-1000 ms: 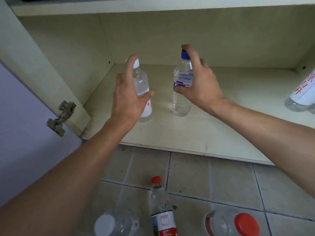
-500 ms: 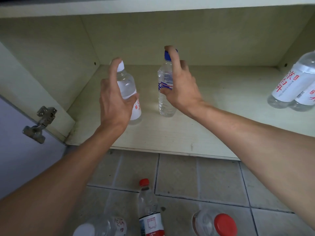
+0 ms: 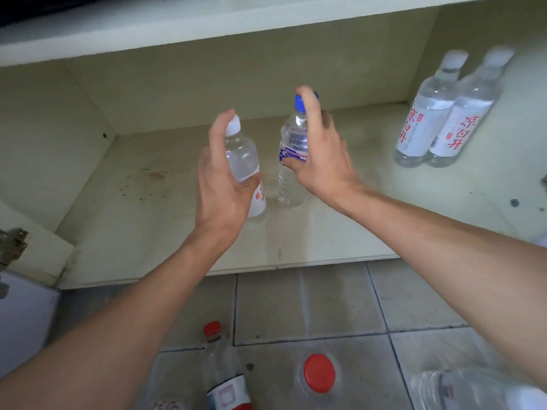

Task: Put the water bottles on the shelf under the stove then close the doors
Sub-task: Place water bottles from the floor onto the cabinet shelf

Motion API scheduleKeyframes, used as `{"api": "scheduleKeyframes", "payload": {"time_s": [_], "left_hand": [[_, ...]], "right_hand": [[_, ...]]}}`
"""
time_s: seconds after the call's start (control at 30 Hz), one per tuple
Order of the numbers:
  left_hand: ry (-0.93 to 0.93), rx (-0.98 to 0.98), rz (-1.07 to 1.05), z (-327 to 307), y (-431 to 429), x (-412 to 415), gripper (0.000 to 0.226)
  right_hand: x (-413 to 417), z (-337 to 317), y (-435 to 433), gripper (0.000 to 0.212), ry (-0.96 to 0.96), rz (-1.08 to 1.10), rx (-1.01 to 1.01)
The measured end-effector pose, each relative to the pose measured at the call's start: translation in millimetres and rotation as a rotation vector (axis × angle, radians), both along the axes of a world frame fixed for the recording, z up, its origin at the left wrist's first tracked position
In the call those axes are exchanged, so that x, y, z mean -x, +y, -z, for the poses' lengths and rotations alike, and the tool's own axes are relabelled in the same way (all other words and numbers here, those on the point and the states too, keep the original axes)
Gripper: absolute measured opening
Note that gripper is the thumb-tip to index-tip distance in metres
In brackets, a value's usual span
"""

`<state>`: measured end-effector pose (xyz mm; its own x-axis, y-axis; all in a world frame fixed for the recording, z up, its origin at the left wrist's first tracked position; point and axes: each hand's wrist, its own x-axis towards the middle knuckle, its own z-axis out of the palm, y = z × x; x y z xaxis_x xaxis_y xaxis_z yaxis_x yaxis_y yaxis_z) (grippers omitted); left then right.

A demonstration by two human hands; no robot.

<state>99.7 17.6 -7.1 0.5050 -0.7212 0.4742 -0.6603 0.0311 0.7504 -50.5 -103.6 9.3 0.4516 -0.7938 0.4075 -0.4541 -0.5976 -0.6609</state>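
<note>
At the lower edge of the frame, three floor bottles are cut off: a red-capped bottle [image 3: 220, 377], a red lid [image 3: 319, 373] whose body blurs out, and a clear bottle [image 3: 476, 390] at lower right. On the shelf [image 3: 340, 232], mid-frame, the left hand [image 3: 220, 179] curls loosely around the white-capped bottle [image 3: 242, 161] (thumb against its label), and the right hand [image 3: 321, 155], fingers spread, touches the blue-capped bottle [image 3: 291, 161]. Both stand upright, holding clear water. Two labelled bottles [image 3: 441, 119] stand touching at upper right.
</note>
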Motion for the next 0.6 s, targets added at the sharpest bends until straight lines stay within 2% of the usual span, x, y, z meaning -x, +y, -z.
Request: {"api": "scheduleKeyframes", "payload": {"time_s": [0.33,0.6], "left_hand": [[0.026,-0.02,0.086,-2.8,-56.1,67.6,0.102],[0.012,-0.064,0.109,-3.0,-97.9,81.4,0.103]], "right_hand": [[105.1,-1.5,-38.9,0.111,0.038,0.239,0.02],[117.1,-3.1,-69.2,0.109,0.063,0.261,0.044]]}}
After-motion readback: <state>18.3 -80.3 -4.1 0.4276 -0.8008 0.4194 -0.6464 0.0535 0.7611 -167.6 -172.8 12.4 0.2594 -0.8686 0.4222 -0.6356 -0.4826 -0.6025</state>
